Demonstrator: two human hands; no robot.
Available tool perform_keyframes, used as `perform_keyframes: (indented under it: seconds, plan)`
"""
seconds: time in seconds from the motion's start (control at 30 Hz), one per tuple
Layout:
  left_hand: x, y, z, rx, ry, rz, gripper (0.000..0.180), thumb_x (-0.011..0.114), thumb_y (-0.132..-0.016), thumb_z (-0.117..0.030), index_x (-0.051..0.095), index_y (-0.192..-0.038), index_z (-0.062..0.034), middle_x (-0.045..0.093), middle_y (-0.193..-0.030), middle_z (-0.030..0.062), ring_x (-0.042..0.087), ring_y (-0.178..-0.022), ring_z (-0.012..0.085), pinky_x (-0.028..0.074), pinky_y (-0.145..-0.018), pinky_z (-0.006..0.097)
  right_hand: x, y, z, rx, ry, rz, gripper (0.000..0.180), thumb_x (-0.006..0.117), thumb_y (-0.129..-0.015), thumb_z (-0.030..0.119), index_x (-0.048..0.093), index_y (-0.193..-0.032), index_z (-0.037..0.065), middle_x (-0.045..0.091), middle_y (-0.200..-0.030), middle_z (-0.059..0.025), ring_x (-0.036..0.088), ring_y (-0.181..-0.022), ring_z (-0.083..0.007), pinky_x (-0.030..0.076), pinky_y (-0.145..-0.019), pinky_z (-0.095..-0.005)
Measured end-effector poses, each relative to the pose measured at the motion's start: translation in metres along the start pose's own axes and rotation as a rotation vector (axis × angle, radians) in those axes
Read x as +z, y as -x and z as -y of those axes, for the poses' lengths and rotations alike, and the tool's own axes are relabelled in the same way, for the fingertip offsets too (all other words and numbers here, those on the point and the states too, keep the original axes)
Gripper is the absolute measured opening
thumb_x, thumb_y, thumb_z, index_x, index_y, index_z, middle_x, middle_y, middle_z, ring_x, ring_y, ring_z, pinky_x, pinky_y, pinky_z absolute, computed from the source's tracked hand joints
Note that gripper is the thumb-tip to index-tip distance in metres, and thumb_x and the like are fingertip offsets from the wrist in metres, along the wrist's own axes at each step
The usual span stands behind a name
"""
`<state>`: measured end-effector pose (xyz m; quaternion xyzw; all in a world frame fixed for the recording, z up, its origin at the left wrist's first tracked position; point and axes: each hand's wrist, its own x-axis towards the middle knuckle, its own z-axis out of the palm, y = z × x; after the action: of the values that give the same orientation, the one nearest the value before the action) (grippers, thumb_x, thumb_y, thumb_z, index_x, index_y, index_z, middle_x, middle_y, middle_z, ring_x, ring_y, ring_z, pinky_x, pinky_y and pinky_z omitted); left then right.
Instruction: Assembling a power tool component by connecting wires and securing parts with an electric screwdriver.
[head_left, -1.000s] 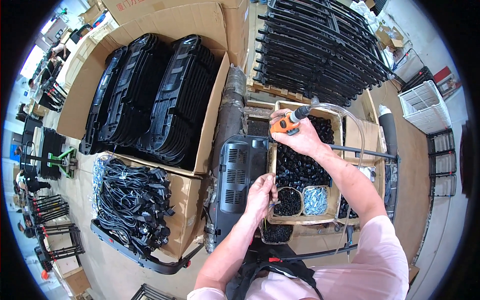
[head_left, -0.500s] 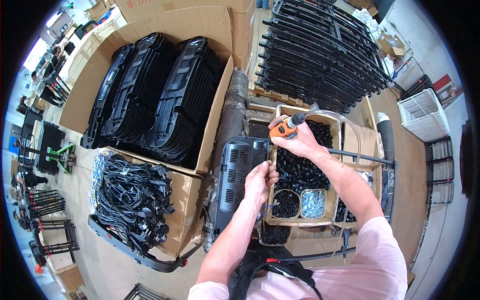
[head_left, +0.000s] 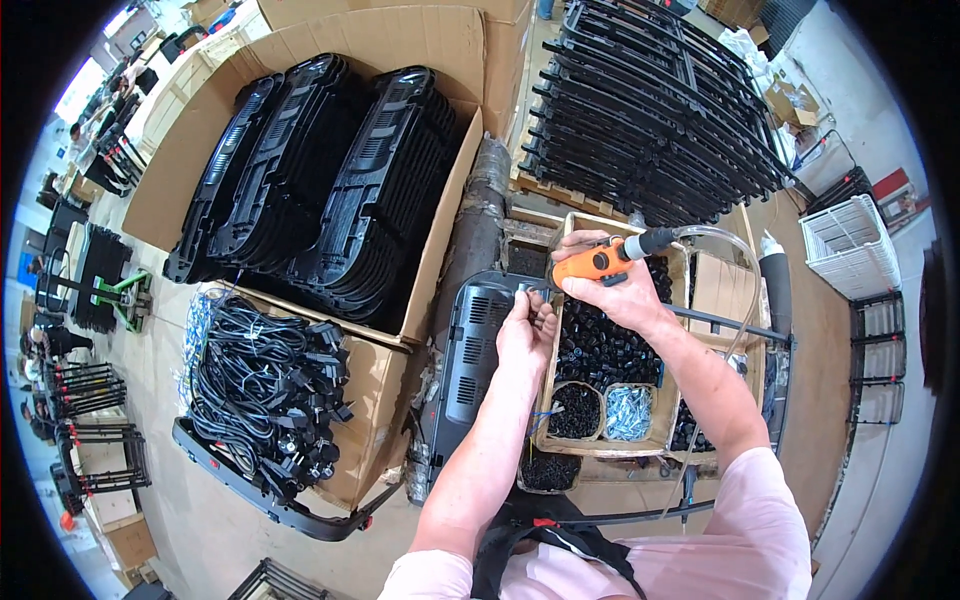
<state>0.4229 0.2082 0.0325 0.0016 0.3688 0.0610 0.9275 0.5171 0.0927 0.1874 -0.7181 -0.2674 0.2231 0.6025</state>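
Observation:
My right hand [head_left: 620,295] is wrapped round an orange pneumatic screwdriver [head_left: 592,264], whose clear air hose [head_left: 735,240] runs off to the right. The driver lies level and its front end points left, toward my left hand [head_left: 528,328]. That hand is closed, thumb and fingertips pinched near the driver's front end; whatever sits between them is too small to make out. Beneath both hands lies a black vented plastic cover [head_left: 470,350]. To its right stands a wooden box [head_left: 640,446] filled with black plastic parts [head_left: 595,345].
Small tubs of black screws [head_left: 576,410] and silvery screws [head_left: 628,412] sit in the box's near end. Left, a tall carton [head_left: 420,290] holds stacked black covers [head_left: 370,190], with bundled power cables [head_left: 260,390] nearer. Black metal frames [head_left: 650,110] are stacked beyond.
The screwdriver has swung from pointing near-left to lying level, its front end now at my left fingertips. My left hand has shifted slightly away from me.

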Motion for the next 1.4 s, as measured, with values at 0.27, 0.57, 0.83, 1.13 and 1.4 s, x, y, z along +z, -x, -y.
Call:
perform_keyframes:
  seconds: [0.27, 0.57, 0.83, 1.13, 1.4]
  plan:
    - [-0.004, -0.005, -0.016, -0.094, 0.093, 0.224, 0.023, 0.059, -0.111, -0.032, 0.066, -0.114, -0.0097, 0.065, -0.084, -0.0017, 0.064, -0.075, 0.0148, 0.059, -0.069, 0.029, 0.007, -0.004, 0.010, -0.006, 0.007, 0.047, 0.057, 0.086, -0.087, 0.015, 0.060, -0.136, 0.002, 0.073, -0.127, -0.0146, 0.069, -0.121, -0.0218, 0.056, -0.109, -0.0403]
    - [0.008, 0.019, -0.014, -0.023, -0.193, 0.164, 0.027, 0.050, -0.113, -0.017, 0.061, -0.126, 0.0038, 0.071, -0.114, 0.0165, 0.073, -0.098, 0.0245, 0.066, -0.089, 0.036, 0.027, -0.033, -0.004, -0.046, 0.038, -0.004, 0.056, 0.086, -0.086, 0.013, 0.062, -0.135, 0.001, 0.075, -0.124, -0.0130, 0.071, -0.116, -0.0203, 0.057, -0.106, -0.0383]
    - [-0.018, 0.048, -0.011, -0.030, -0.325, 0.179, 0.026, 0.050, -0.114, -0.016, 0.062, -0.129, 0.0018, 0.074, -0.110, 0.0141, 0.075, -0.090, 0.0230, 0.065, -0.082, 0.034, 0.042, -0.055, -0.017, 0.036, 0.187, 0.043, 0.054, 0.085, -0.085, 0.011, 0.064, -0.134, 0.003, 0.075, -0.122, -0.0117, 0.071, -0.114, -0.0185, 0.058, -0.103, -0.0369]
    - [-0.025, 0.059, -0.010, 0.063, -0.475, 0.130, 0.019, 0.067, -0.108, -0.028, 0.067, -0.110, -0.0096, 0.061, -0.077, -0.0036, 0.054, -0.062, 0.0069, 0.043, -0.054, 0.022, 0.044, -0.060, -0.018, 0.019, 0.336, 0.108, 0.036, 0.085, -0.082, 0.012, 0.072, -0.115, 0.005, 0.076, -0.112, -0.0078, 0.071, -0.107, -0.0174, 0.056, -0.101, -0.0367]
    - [-0.027, 0.072, -0.018, 0.242, -0.331, 0.071, 0.025, 0.059, -0.112, -0.023, 0.061, -0.125, -0.0020, 0.072, -0.103, 0.0069, 0.067, -0.079, 0.0126, 0.060, -0.072, 0.027, 0.044, -0.060, -0.017, 0.024, 0.320, 0.102, 0.036, 0.084, -0.082, 0.011, 0.072, -0.115, 0.005, 0.076, -0.113, -0.0077, 0.071, -0.107, -0.0178, 0.056, -0.100, -0.0366]
